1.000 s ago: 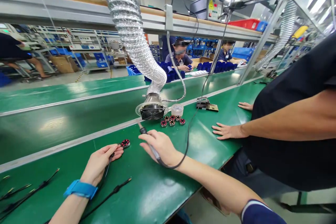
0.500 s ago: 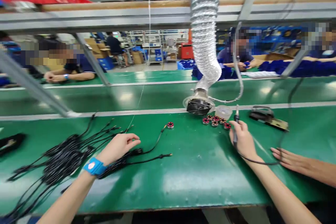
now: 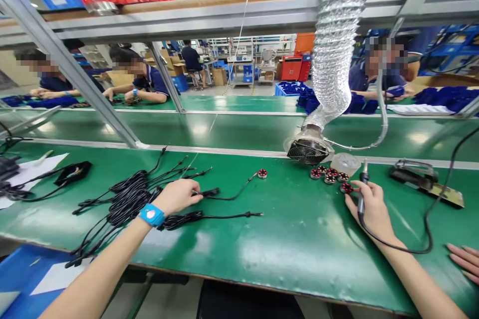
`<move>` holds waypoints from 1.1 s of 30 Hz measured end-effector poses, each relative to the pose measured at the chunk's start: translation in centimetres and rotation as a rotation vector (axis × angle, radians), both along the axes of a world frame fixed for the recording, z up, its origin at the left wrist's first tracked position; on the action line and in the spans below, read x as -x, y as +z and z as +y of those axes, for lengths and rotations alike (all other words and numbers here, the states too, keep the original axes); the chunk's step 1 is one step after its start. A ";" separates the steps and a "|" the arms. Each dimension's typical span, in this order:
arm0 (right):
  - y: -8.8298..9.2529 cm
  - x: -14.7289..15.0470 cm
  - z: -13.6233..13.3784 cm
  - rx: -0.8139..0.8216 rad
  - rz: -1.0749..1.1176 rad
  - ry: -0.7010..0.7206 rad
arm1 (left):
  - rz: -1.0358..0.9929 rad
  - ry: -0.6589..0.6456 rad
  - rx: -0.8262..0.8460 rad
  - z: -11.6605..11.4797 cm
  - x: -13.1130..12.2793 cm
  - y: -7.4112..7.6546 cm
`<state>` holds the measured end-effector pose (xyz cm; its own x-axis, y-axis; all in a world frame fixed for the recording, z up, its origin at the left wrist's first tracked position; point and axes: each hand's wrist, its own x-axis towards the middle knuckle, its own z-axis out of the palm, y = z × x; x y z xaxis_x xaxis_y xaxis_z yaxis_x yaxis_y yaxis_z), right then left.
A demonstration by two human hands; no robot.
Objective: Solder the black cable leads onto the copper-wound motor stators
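Observation:
My left hand (image 3: pixel 178 197), with a blue band at the wrist, has its fingers closed on a black cable (image 3: pixel 213 193). That cable's far end runs to a small round red-and-black motor (image 3: pixel 262 173) on the green bench. Beneath and left of this hand lies a pile of coiled black cables (image 3: pixel 130 199). In my right hand (image 3: pixel 372 209) is a soldering iron (image 3: pixel 361 199), tip pointing up and away. A red-and-black motor (image 3: pixel 346 188) sits at the fingertips; I cannot tell whether they touch it. Several similar motors (image 3: pixel 330 177) cluster just beyond.
A fume fan (image 3: pixel 309 150) hangs on a silver duct (image 3: pixel 339 35), beside a clear round container (image 3: pixel 345 163). The soldering iron stand (image 3: pixel 426 179) is at right. Another person's hand (image 3: pixel 466 261) rests at the right edge. People sit across the bench.
The view has swung left, bringing in the blue bin and paper at left. My left hand has closed on the cable. The right hand still holds the soldering iron.

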<state>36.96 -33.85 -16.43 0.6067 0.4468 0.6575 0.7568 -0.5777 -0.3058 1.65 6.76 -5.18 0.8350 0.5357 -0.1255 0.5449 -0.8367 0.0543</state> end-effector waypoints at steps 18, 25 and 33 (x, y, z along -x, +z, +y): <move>0.6 6.1 3.1 -0.051 0.132 0.225 | -0.204 -0.141 0.162 -8.5 -10.9 -2.1; 1.6 11.3 11.8 -0.026 0.264 0.461 | -0.356 -0.247 0.580 -9.1 -14.5 -4.8; 1.4 12.1 15.8 -0.054 0.304 0.611 | -0.416 -0.171 0.748 -8.0 -13.9 -6.2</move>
<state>24.83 -18.09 -15.06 0.4172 0.7389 0.5292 0.8183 -0.0521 -0.5724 15.54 -1.19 -11.34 0.9527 0.2977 -0.0612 0.2289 -0.5703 0.7889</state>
